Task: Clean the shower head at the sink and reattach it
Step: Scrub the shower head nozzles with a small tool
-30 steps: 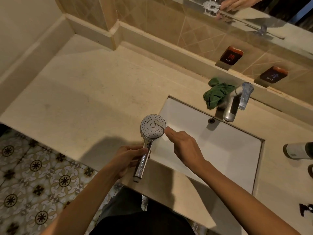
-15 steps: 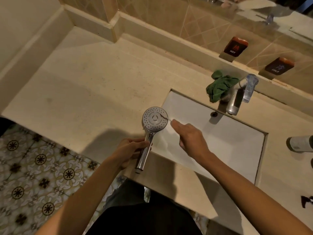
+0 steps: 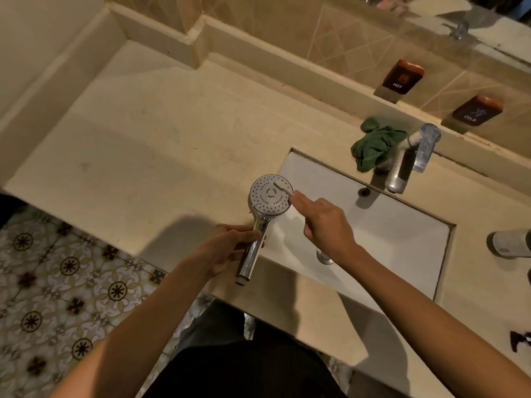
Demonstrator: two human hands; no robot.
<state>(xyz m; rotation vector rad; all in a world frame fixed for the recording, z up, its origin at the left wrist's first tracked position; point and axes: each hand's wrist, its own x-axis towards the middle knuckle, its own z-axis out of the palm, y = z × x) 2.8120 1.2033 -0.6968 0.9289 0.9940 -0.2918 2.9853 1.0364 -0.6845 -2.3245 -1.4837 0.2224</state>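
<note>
Gripping the round chrome shower head [image 3: 270,198] by its shiny handle — left hand [image 3: 230,248], fingers curling round the metal, spray face turned up. Hanging just over the left rim of the white rectangular sink [image 3: 402,242], above the beige stone counter [image 3: 143,156]. Pinching a small pale brush [image 3: 283,187] in the right hand [image 3: 324,222], fingers bunched tight, bristle end lying on the dotted face near its upper right edge. Sitting behind the basin: crumpled green cloth [image 3: 373,147], touching the chrome tap [image 3: 402,162]. Showing on the tiled ledge — dark HOT [image 3: 402,76] and COLD [image 3: 475,112] plaques.
</note>
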